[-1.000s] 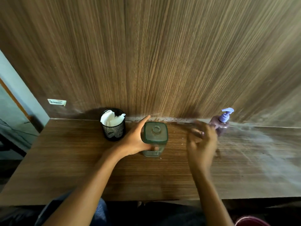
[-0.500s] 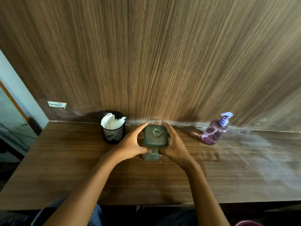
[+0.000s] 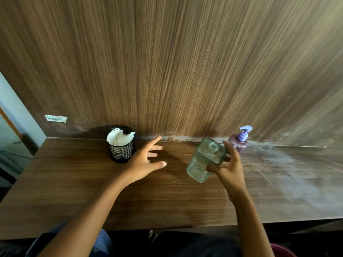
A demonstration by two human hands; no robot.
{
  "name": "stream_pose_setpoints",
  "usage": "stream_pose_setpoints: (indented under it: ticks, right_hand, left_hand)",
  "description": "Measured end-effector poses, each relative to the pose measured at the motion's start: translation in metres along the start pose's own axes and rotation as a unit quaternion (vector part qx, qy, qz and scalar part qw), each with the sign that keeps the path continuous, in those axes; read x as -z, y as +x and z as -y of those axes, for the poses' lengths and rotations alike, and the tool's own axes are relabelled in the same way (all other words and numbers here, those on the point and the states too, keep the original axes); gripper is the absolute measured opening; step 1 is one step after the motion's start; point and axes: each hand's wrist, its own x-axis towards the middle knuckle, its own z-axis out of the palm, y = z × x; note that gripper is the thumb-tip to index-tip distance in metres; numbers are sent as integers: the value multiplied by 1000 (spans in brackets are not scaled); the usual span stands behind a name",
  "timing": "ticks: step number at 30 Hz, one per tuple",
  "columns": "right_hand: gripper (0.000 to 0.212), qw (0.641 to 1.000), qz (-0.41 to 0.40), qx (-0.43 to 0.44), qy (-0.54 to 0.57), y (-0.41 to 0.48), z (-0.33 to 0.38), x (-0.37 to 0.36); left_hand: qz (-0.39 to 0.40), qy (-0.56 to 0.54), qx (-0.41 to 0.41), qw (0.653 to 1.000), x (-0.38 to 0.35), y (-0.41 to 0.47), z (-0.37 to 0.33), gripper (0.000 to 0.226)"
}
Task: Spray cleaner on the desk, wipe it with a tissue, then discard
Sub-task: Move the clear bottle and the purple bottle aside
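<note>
My right hand point(image 3: 229, 166) grips a clear greenish square jar point(image 3: 206, 159) with a lid, holding it tilted just above the wooden desk point(image 3: 74, 191). My left hand point(image 3: 146, 160) hovers open over the desk to the jar's left, fingers spread, holding nothing. A purple pump bottle point(image 3: 239, 140) stands at the back of the desk, just behind my right hand. A black mesh cup point(image 3: 121, 151) holding white tissues point(image 3: 118, 138) stands at the back left, beside my left hand.
A wood-panelled wall point(image 3: 176, 62) rises straight behind the desk. The desk's right side point(image 3: 289, 173) is covered in a pale dusty film. A pink rim point(image 3: 284, 250) shows below the desk's front edge at the lower right.
Both hands were holding the jar at the desk's middle. Now my right hand alone has carried it right and tipped it, while my left hand has let go and opened.
</note>
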Motion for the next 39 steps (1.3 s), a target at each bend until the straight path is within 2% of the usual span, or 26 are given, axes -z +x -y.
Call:
stream_pose_setpoints:
  ticks: [2,5,11,21,29,32,34,36,39]
  right_hand:
    - [87,994,-99,-18,-50,0,-11,16]
    - [90,962,-233,-32,-138,-1,-21,30]
    - [89,926,-310,-90,-194,7,-32,40]
    - [82,918,-322,-120,-196,9,-46,41]
    - [87,919,-313,-145,-192,11,-47,38]
    - [92,903,-345,-153,-206,8,-37,33]
    - [86,886,-390,-102,-228,5,-23,31]
    - [68,874,-410,-7,-259,0,-6,21]
    - [41,889,-362,54,-275,-3,16,-12]
  left_hand:
    - [-2,9,-1,1000,-3,2,-1,70]
    - [5,22,-3,1000,-9,6,-5,54]
    - [22,32,-7,999,-22,13,-8,41]
    - [27,43,3,999,-21,18,2,34]
    - [29,49,7,998,-20,17,3,32]
    - [30,56,-2,998,-17,17,-1,33]
    - [22,59,-8,998,-15,17,-3,34]
    - [-1,67,-16,998,-12,15,-5,33]
    - [-65,91,-50,993,-8,14,-7,31]
